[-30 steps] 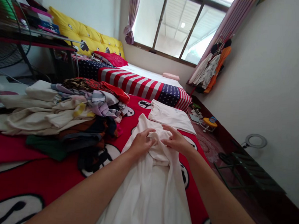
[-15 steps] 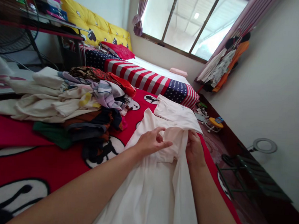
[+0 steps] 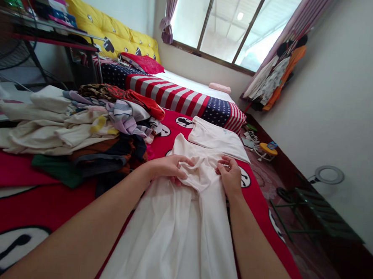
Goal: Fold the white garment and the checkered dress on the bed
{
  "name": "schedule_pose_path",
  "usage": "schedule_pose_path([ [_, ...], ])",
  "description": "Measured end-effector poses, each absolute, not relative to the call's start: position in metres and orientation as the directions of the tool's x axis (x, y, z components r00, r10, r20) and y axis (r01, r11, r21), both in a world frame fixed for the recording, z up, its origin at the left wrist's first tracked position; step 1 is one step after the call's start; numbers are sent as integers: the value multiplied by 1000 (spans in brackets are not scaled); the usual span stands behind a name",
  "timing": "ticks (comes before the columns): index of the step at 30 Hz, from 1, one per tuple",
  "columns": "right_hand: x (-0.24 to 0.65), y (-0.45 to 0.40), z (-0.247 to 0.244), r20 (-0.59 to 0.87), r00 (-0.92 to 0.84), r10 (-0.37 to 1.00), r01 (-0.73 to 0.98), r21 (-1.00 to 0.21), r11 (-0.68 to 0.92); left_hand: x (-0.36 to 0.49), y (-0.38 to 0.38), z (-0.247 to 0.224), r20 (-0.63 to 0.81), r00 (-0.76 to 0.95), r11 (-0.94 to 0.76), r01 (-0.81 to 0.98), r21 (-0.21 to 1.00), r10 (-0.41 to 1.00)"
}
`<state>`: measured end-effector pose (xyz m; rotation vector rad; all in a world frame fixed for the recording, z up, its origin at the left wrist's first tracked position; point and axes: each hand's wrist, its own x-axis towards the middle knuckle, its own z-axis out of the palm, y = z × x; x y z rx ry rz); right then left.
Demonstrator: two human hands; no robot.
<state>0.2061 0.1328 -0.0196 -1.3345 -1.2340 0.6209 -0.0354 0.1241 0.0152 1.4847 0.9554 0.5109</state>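
Observation:
A long off-white garment [image 3: 181, 227] lies lengthwise in front of me on the red blanket [image 3: 74, 210]; I cannot tell its exact kind. Its upper part is bunched in soft folds between my hands. My left hand [image 3: 169, 167] grips the cloth at the left side, thumb and fingers closed on a fold. On the right side, my right hand [image 3: 230, 172] pinches the garment's edge between thumb and fingers. Just beyond lies a folded white shirt [image 3: 218, 137] with small print near its far right side. Part of the cloth under my fingers is hidden.
A heap of mixed clothes [image 3: 89, 125] rises on the left. Behind stands a bed with a flag-patterned cover [image 3: 173, 94]. A fan [image 3: 8, 48] is at the far left. Right of the blanket are a yellow stool [image 3: 268, 149] and a dark green rack [image 3: 324, 215].
My left hand has moved left and closed on the cloth. My right hand has shifted slightly left. The garment's raised upper flap now lies flatter and gathered between both hands.

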Motion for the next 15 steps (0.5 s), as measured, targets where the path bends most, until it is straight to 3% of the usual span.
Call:
schedule_pose_path([
  [3,212,137,-25,310,315,897,445,-883,149,-44,126,18,-329,542,89,421,903,774],
  [6,214,140,-24,387,243,890,707,-699,111,-42,130,17,-319,424,63,517,854,848],
  [9,214,141,-22,345,137,928,857,-511,63,-32,134,11,55,144,-129,576,807,988],
  [11,213,142,-21,327,111,938,886,-461,55,-22,133,5,327,65,-302,581,756,943],
  [13,214,143,-23,366,156,918,851,-522,63,-11,130,-1,430,145,-433,558,708,891],
  [15,216,143,-25,395,287,873,729,-681,69,-5,126,-6,431,226,-477,577,663,873],
])
